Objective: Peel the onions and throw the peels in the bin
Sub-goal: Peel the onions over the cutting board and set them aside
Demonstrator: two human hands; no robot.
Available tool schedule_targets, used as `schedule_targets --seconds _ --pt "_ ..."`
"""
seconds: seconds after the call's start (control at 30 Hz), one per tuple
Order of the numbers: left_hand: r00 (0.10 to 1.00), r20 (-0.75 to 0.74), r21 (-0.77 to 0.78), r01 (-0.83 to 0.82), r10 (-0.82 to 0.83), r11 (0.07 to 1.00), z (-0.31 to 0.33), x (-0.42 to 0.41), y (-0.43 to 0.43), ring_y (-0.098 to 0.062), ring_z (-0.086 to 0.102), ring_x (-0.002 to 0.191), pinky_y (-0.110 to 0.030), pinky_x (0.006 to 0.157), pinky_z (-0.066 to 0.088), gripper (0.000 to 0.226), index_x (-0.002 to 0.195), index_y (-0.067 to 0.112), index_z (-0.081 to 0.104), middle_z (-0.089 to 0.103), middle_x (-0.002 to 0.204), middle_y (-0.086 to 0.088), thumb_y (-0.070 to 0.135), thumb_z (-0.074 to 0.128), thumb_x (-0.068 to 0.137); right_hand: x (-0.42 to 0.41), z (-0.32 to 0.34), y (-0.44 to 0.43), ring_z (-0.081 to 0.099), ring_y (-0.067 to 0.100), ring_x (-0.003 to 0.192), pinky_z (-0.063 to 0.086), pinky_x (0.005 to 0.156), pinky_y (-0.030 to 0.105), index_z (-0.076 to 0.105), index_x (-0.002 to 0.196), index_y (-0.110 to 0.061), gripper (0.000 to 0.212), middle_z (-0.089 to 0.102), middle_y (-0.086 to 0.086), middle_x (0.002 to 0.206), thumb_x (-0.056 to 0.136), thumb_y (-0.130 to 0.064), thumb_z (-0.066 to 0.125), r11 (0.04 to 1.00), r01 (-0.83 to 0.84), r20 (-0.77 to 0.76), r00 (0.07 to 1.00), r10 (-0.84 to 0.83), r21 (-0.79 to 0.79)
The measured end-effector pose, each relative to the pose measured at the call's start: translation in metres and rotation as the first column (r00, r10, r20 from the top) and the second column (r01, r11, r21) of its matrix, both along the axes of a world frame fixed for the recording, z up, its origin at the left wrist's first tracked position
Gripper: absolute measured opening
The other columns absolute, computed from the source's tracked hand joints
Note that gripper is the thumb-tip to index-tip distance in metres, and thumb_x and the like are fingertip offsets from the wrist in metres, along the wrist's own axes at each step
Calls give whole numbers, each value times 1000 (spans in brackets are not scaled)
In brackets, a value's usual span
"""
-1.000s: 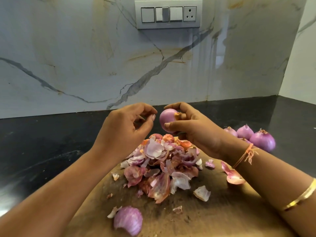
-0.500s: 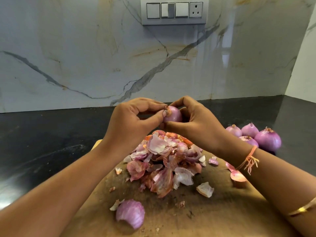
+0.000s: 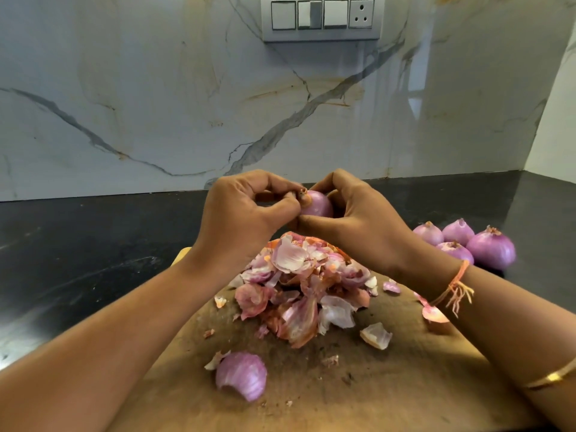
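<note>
Pinching a scrap of dry skin at the tip of the onion (image 3: 319, 205) with the left hand (image 3: 243, 222). Gripping that same onion from below and behind with the curled fingers (image 3: 314, 220) of the right hand (image 3: 367, 229), in the air above the peel pile (image 3: 299, 285). Pile heaped on the wooden board (image 3: 389, 385), one big loose peel (image 3: 243, 374) nearer. Four more onions (image 3: 491, 251) on the dark desk (image 3: 78, 260), right of the board.

Wooden board (image 3: 405, 385) on a black counter (image 3: 78, 260). Veined marble wall (image 3: 156, 104) behind, bearing a switch panel (image 3: 321, 18) with socket.
</note>
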State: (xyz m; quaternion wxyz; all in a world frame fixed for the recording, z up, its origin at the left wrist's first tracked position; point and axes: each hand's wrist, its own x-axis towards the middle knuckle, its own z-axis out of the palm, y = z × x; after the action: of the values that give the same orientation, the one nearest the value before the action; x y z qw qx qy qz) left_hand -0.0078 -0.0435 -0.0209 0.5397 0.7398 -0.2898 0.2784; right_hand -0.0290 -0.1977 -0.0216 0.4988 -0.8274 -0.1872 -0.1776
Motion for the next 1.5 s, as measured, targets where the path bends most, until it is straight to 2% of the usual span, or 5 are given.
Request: schedule_targets --seconds 0.23,0.4,0.6,1.07,1.5 --pt "996 73 121 -62 54 991 4 -1 4 4 67 73 -7 65 49 20 84 24 70 68 79 16 4 67 84 2 4 -2 65 10 74 48 60 15 59 103 -13 29 68 8 95 79 -20 74 987 -108 -143 982 124 117" --pt "993 82 120 -97 87 988 6 1 6 4 67 70 -8 64 49 23 80 29 69 68 78 17 6 67 84 4 3 -3 70 29 90 58 82 36 44 115 -11 40 61 18 112 83 -7 68 913 -181 -241 929 281 366" --pt "989 91 103 -123 113 987 7 0 8 2 63 63 -9 58 48 25 77 33 65 67 72 15 9 67 85 2 6 -3 57 21 73 50 58 21 55 101 -7 12 60 16 97 89 -8 56 855 -169 -243 916 320 490" --pt "998 -58 51 -29 32 998 3 0 4 -22 70 70 -46 71 59 7 75 30 69 74 74 2 26 63 74 3 7 -5 46 27 83 35 56 21 54 88 -11 16 59 19 93 91 -19 41 877 -101 -345 894 287 469" --pt "920 -287 -210 211 -266 955 4 -1 2 -10 70 74 -18 67 55 18 83 6 65 73 73 2 -2 52 91 3 12 -9 54 11 44 29 54 23 51 90 -4 27 59 16 73 90 -23 31 782 -66 -402 830 388 620"
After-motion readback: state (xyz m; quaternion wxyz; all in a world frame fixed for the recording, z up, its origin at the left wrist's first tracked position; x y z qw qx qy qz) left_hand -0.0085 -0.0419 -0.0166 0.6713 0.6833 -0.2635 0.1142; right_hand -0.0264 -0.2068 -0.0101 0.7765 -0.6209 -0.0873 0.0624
